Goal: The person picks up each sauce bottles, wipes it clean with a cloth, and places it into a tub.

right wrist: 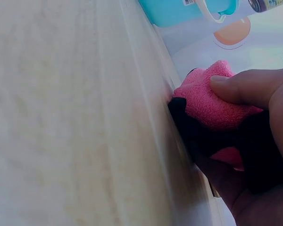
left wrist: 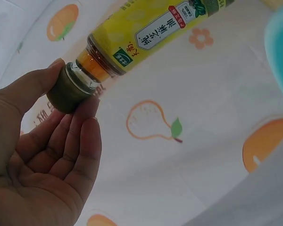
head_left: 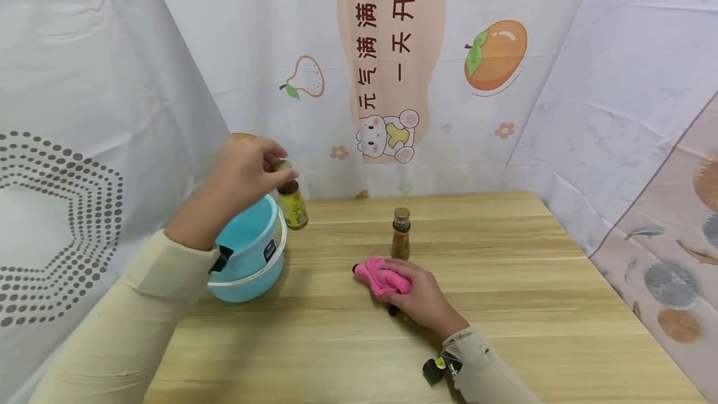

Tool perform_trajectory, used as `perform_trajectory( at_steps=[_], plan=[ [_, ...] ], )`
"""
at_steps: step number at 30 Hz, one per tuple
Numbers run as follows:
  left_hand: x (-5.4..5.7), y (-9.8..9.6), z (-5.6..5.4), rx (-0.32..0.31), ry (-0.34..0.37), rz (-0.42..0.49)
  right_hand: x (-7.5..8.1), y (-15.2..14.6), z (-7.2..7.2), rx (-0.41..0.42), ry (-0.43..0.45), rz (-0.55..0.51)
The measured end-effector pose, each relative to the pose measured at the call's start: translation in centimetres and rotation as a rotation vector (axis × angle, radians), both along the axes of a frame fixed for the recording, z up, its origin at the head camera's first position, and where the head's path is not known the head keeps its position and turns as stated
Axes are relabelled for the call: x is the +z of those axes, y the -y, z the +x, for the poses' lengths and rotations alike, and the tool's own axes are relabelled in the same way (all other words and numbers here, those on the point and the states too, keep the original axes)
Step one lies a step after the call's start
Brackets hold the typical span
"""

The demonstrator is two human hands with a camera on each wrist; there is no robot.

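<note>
My left hand (head_left: 247, 164) pinches the cap of a sesame oil bottle (head_left: 293, 207) with a yellow label. The bottle hangs cap-up beside the light blue bucket (head_left: 241, 292). In the left wrist view, thumb and fingertips hold the olive-coloured cap, and the glass neck of the sesame oil bottle (left wrist: 146, 33) shows below it. My right hand (head_left: 417, 295) grips a bunched pink cloth (head_left: 378, 276) low on the table. Black parts (right wrist: 191, 127) show under the pink cloth in the right wrist view. Just behind this hand stands a small brown bottle (head_left: 401, 239) with a gold-brown cap.
The wooden table (head_left: 505, 304) has its back edge against a printed curtain (head_left: 314, 5). More patterned curtain hangs at the left and right sides. The bucket stands at the table's left edge, its white handle (head_left: 280, 248) lowered along the side.
</note>
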State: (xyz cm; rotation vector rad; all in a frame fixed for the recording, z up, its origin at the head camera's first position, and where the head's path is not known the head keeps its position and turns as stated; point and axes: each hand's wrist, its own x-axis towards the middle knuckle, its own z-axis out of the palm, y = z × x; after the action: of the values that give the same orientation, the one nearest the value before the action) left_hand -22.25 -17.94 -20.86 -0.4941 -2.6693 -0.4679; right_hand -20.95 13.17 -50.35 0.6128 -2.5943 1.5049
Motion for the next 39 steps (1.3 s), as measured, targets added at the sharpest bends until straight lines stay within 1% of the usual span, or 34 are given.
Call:
perform_trajectory(
  at_steps=[4,10,13,16,18,20,23,27,34,39],
  plan=[
    [1.6,1.1,-0.3,0.047,0.050,0.000,0.0,0.0,0.1,-0.003,0.001,-0.003],
    [3.5,3.1,-0.8,0.124,0.092,-0.036,0.0,0.1,0.1,-0.002,0.006,-0.006],
    [4.2,4.2,-1.3,0.155,0.125,-0.059,0.2,0.1,0.1,-0.007,0.010,-0.012],
    [4.2,5.4,-1.9,0.171,0.168,-0.056,0.3,0.1,0.1,-0.011,0.023,-0.018],
    [3.9,6.1,-2.2,0.176,0.187,-0.049,0.3,0.1,0.1,-0.015,0.033,-0.017],
    [3.4,6.8,-2.6,0.182,0.205,-0.043,0.3,0.1,0.0,-0.019,0.041,-0.013],
    [2.5,7.5,-3.1,0.181,0.231,-0.042,0.1,0.1,0.0,-0.023,0.046,-0.012],
    [1.0,8.2,-3.7,0.165,0.282,-0.037,0.0,0.0,0.0,-0.021,0.038,-0.019],
    [-1.1,9.1,-4.4,0.164,0.356,-0.045,-0.1,0.0,0.0,-0.009,0.033,-0.027],
    [-2.5,9.8,-4.8,0.164,0.382,-0.051,0.0,0.0,0.0,-0.017,0.040,-0.028]
  ],
)
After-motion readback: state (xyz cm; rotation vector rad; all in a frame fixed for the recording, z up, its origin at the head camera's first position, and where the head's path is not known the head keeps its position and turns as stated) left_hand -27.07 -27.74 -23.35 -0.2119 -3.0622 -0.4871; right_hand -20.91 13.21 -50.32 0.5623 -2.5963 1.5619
